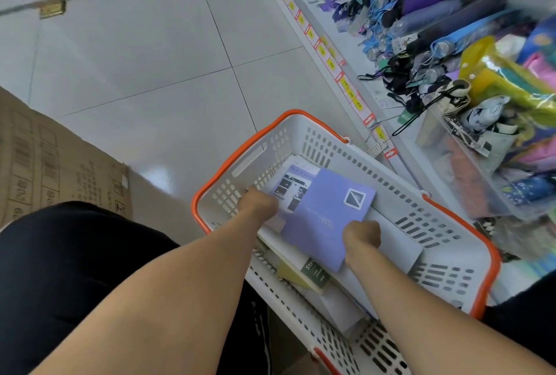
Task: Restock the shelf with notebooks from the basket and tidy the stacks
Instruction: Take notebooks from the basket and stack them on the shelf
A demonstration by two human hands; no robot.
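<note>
Reaching into the white plastic basket with orange handles, the left hand and right hand curl their fingers round the top lilac softcover notebook, which could slide askew and spill the loose notebooks beneath.

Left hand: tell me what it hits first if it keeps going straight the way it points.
The left hand already grips the purple notebook; further on, probably the basket far wall, though depth is unclear.

Glossy pale tiled floor (dark seams), cardboard box at left.
</note>
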